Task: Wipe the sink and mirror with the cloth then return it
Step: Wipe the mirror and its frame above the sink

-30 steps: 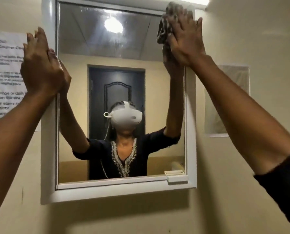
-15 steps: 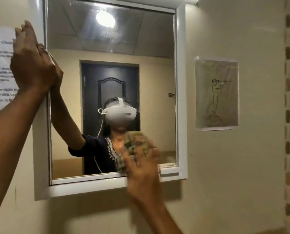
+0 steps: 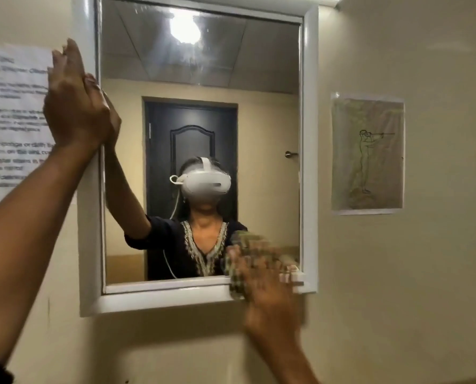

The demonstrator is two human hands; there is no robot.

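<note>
Your right hand is down at the mirror's five o'clock corner, palm flat and fingers spread, pressing the checked cloth against the glass where it meets the white frame. It's a blur, so I can't tell whether any finger curls round the cloth; it looks pinned under the palm more than gripped. Your left hand is up at ten o'clock, open and flat, holding nothing, braced on the frame's left edge beside the printed notice.

Here's what counts: the unwiped run of glass lies from the cloth toward eleven and twelve o'clock, all the way up to the reflected ceiling light. The right hand is the one on the job; the left only steadies. The sink is out of view, so I can't say how it stands.
</note>
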